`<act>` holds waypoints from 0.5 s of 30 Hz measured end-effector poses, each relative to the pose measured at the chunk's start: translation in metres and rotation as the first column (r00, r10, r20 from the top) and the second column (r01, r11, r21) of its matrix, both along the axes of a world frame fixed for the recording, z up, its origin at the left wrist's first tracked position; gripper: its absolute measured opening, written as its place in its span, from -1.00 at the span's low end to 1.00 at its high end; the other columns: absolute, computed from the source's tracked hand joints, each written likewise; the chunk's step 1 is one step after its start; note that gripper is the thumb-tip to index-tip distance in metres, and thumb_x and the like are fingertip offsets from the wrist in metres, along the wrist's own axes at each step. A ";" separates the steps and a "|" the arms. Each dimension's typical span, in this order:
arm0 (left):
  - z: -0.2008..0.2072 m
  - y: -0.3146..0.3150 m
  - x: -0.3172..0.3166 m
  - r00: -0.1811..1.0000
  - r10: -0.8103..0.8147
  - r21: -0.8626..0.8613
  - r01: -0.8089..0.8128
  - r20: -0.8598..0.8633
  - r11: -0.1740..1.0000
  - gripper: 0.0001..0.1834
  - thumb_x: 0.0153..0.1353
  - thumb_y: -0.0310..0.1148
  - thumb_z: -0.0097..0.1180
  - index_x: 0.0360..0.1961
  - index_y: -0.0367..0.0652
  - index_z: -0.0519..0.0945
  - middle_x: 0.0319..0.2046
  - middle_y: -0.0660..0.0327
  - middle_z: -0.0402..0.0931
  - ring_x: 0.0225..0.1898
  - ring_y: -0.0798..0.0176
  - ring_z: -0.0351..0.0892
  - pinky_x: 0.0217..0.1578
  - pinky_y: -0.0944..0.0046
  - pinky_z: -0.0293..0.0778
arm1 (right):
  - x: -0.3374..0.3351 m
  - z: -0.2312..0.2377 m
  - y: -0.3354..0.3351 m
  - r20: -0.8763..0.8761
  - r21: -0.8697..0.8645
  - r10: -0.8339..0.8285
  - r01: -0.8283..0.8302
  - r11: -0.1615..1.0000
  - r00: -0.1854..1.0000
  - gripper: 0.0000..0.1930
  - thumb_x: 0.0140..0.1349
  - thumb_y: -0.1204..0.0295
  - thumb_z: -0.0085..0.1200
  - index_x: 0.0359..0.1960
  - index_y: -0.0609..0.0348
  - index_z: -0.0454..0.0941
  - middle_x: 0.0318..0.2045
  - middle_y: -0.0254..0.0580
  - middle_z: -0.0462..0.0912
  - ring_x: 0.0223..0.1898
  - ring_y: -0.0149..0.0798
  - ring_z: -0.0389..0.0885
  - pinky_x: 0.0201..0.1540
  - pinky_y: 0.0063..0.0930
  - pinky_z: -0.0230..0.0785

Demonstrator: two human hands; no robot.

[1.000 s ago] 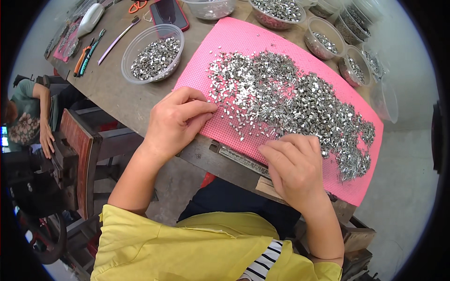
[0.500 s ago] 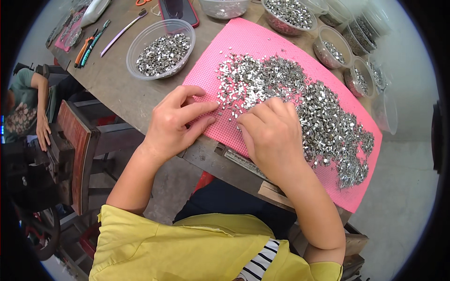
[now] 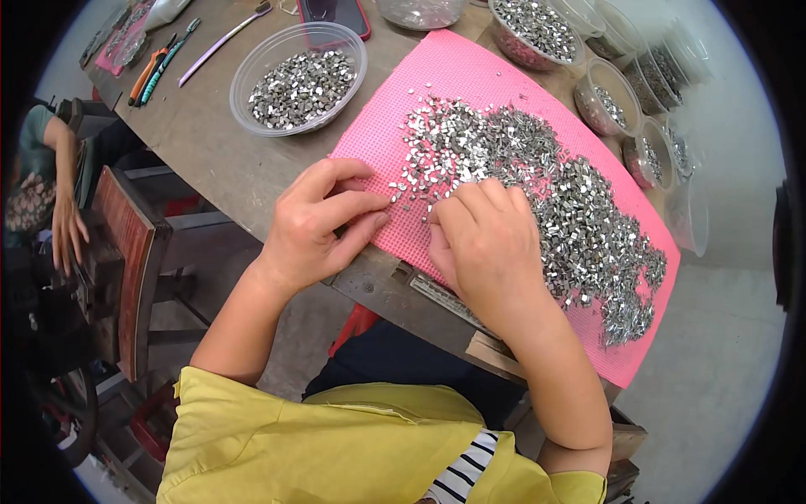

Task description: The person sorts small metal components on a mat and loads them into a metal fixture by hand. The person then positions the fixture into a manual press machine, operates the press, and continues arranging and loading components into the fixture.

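A pink textured mat (image 3: 420,67) lies on the table, covered with a wide heap of small shiny metal pieces (image 3: 579,202). At the mat's left edge rests my left hand (image 3: 319,220). Its thumb and forefinger point right, apart from each other, and the forefinger tip is by a few loose pieces. My right hand (image 3: 491,239) sits on the heap's near side, fingers curled and thumb pressed to the forefinger. Whatever is between those fingertips is hidden. Just beyond my left hand stands a clear plastic bowl (image 3: 242,105) of similar metal pieces.
More clear tubs of metal pieces (image 3: 537,34) line the mat's far and right sides. A phone (image 3: 336,15), a toothbrush (image 3: 220,49) and orange-handled pliers (image 3: 149,74) lie at the far left. Beyond the table's left edge, a co-worker's hand (image 3: 69,231) is beside a wooden seat (image 3: 130,269).
My view has shifted slightly, so the table's things appear moved a little. Both my hands keep nearly the same pose. The co-worker's hand at the left has moved a little.
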State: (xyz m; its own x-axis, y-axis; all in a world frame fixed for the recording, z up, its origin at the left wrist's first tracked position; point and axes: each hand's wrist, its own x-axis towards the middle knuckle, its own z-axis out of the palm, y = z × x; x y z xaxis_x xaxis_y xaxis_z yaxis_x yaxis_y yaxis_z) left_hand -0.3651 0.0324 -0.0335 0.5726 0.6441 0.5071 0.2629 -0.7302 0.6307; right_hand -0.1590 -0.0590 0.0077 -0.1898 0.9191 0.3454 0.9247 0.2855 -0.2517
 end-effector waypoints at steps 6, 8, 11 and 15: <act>0.006 0.011 0.001 0.999 0.024 -0.090 -0.020 0.039 0.996 -0.75 0.04 -0.56 0.47 -0.21 -0.15 0.80 -0.10 0.10 0.64 -0.27 0.19 0.71 -0.25 0.24 0.65 | -0.016 -0.003 0.008 -0.059 0.036 -0.028 0.030 0.999 0.998 -0.85 0.08 0.53 0.31 -0.35 0.10 0.56 -0.38 -0.21 0.50 -0.27 -0.10 0.52 -0.19 -0.19 0.32; 0.010 0.020 0.004 0.999 -0.041 -0.048 0.041 -0.001 0.998 -0.74 0.06 -0.57 0.45 -0.19 -0.11 0.80 -0.10 0.13 0.64 -0.28 0.18 0.71 -0.26 0.24 0.65 | -0.017 -0.006 0.010 -0.050 0.028 -0.049 0.051 0.998 0.998 -0.85 0.08 0.53 0.31 -0.35 0.10 0.57 -0.37 -0.21 0.51 -0.27 -0.10 0.52 -0.20 -0.18 0.32; 0.018 0.029 0.011 0.990 -0.093 -0.046 0.089 -0.103 0.995 -0.72 0.04 -0.62 0.44 -0.18 -0.15 0.80 -0.14 0.16 0.63 -0.20 0.22 0.70 -0.22 0.28 0.62 | -0.017 -0.009 0.012 -0.047 0.025 -0.073 0.074 0.997 0.996 -0.86 0.09 0.53 0.30 -0.35 0.10 0.57 -0.37 -0.20 0.51 -0.28 -0.10 0.52 -0.21 -0.17 0.33; 0.020 0.034 0.013 0.973 -0.135 -0.035 0.131 -0.185 0.991 -0.74 0.01 -0.61 0.45 -0.23 -0.15 0.79 -0.27 0.20 0.60 -0.26 0.22 0.67 -0.25 0.27 0.60 | -0.019 -0.011 0.013 -0.065 0.039 -0.068 0.070 0.997 0.996 -0.86 0.09 0.53 0.30 -0.34 0.11 0.58 -0.36 -0.20 0.51 -0.28 -0.10 0.53 -0.20 -0.18 0.34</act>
State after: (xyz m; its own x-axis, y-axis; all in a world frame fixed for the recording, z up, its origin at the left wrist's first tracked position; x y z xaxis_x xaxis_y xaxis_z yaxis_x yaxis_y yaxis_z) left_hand -0.3524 0.0663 -0.0131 0.7373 0.5657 0.3693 0.2788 -0.7527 0.5964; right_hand -0.1779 -0.0458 -0.0035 -0.1029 0.9137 0.3930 0.9251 0.2331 -0.2998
